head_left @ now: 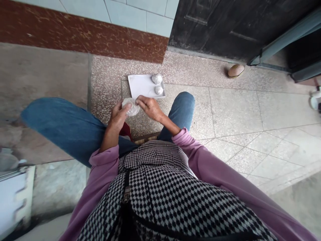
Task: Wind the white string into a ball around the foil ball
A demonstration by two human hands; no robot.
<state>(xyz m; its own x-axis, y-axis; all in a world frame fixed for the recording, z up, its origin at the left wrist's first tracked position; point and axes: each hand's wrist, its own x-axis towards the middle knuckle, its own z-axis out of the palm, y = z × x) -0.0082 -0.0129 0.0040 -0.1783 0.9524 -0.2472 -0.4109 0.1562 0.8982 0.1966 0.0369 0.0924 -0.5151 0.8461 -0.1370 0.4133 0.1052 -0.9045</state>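
Observation:
Between my knees, my left hand (118, 115) grips a whitish, crinkled round piece (132, 108) that looks like thin plastic or netting; I cannot make out its exact kind. The fingers of my right hand (147, 106) are pinched at its right edge. Just beyond my hands, a shallow white tray (139, 85) lies on the floor. Two silvery-white crinkled balls sit at its right end: a larger ball (157, 79) at the back and a smaller ball (159, 90) nearer me.
A tiled wall with a red-brown base (82, 36) stands ahead, and a dark door (213, 30) at the right. A rounded tan object (236, 71) rests on the floor by the door. White jagged-edged panels (15, 197) are at lower left.

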